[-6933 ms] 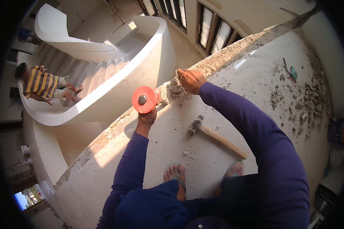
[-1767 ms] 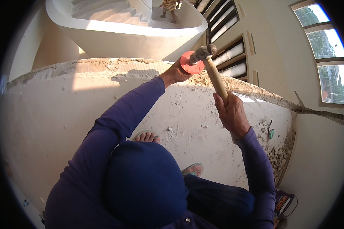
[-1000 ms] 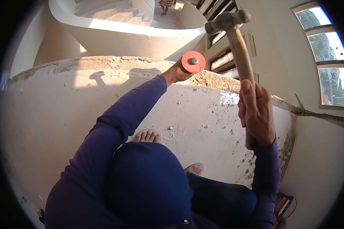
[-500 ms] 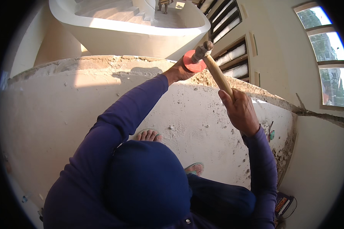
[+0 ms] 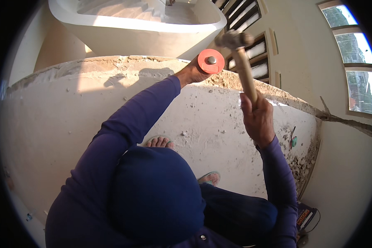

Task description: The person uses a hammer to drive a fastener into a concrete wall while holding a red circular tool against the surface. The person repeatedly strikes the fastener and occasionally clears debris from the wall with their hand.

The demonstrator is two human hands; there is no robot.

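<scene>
My left hand (image 5: 191, 74) is closed below the round red guard of a chisel (image 5: 204, 67), whose steel striking end faces up through the middle. The chisel's shaft and tip are hidden under the guard. In my right hand (image 5: 259, 120) is a hammer (image 5: 246, 75), gripped by its wooden handle. Its metal head, blurred by motion, hangs in the air to the upper right of the chisel, apart from it. Beneath the chisel runs the rough, broken edge (image 5: 231, 81) of the pale floor slab.
Crumbs and larger rubble (image 5: 302, 167) lie toward the right wall. A small green tool (image 5: 293, 142) rests nearby, and a dark printed box (image 5: 305, 217) sits at lower right. Beyond the broken edge stands a curved white stair parapet (image 5: 144, 35). My sandalled feet are on the slab.
The hammer head has lifted off the chisel's striking end and swung up to the right. My left hand keeps the chisel in nearly the same place.
</scene>
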